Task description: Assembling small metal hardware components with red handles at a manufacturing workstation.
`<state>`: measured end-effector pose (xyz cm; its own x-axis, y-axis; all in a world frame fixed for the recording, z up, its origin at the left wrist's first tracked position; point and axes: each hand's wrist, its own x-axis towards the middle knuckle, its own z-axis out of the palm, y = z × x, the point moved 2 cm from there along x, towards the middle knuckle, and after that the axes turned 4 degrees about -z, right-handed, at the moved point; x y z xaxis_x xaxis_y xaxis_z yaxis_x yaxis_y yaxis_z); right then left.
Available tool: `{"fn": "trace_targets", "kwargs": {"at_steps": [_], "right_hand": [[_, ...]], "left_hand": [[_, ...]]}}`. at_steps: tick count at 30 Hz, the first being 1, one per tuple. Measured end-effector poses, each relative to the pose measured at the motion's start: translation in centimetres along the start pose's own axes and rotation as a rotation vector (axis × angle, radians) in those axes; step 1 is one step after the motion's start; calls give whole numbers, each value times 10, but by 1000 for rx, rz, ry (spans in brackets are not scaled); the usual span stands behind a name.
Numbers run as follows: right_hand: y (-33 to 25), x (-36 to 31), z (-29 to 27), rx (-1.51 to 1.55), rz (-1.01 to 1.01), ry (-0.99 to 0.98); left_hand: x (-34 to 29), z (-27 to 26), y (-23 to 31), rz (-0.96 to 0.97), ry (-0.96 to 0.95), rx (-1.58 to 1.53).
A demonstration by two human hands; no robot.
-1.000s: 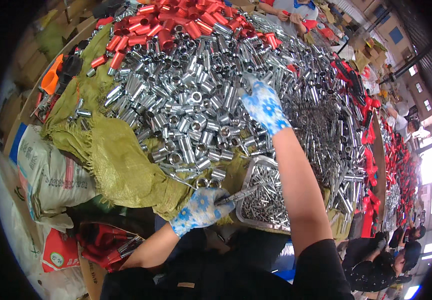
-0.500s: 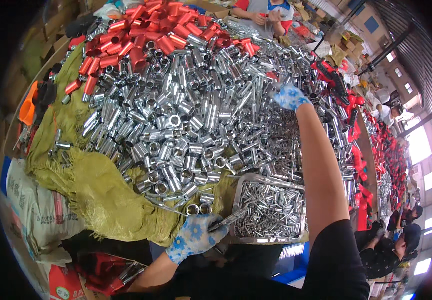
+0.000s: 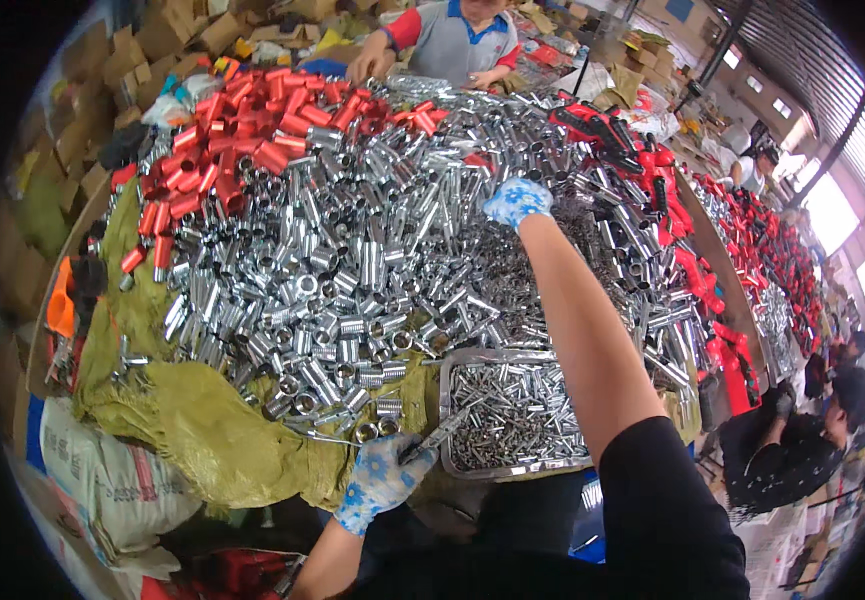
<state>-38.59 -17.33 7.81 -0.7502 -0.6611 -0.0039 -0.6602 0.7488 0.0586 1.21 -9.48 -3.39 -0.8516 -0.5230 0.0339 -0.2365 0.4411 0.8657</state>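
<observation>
My left hand point(image 3: 384, 484), in a white glove with blue flowers, is closed around a slim shiny metal part point(image 3: 444, 428) at the table's front edge. That part points up and right, close to the left rim of the clear tray point(image 3: 445, 400), which holds many small metal pins point(image 3: 512, 410). My right arm stretches far over the heap. In a matching glove, my right hand point(image 3: 518, 203) is down among the metal parts beside thin dark spring-like pieces point(image 3: 562, 215). Its fingers look curled; their tips and anything between them are hidden. Ribbed chrome sleeves point(image 3: 322, 380) lie nearer the left hand.
Red tubes point(image 3: 272, 155) are heaped at the far left. Red and black tool-like parts point(image 3: 692, 270) line the right edge. A green woven sack point(image 3: 212, 430) drapes over the front left, with a white sack point(image 3: 102, 470) below. Another person point(image 3: 457, 40) stands across the table.
The view has shifted, so more of the person across the table shows. My right hand has come slightly left and its fingers look more curled. The left hand keeps its hold.
</observation>
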Motion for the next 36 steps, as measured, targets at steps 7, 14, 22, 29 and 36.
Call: {"fn": "trace_targets", "kwargs": {"at_steps": [7, 14, 22, 29, 36], "right_hand": [[0, -14, 1, 179, -8, 240], [-15, -42, -23, 307, -269, 462], [-14, -37, 24, -105, -218, 268], [-41, -50, 26, -62, -198, 184], [-33, -41, 13, 165, -111, 149]], "left_hand": [[-9, 17, -28, 245, 127, 127], [-2, 7, -9, -234, -19, -35], [2, 18, -5, -243, -3, -70], [-3, 13, -6, -200, 4, 53], [-3, 9, 0, -142, 27, 26]]}}
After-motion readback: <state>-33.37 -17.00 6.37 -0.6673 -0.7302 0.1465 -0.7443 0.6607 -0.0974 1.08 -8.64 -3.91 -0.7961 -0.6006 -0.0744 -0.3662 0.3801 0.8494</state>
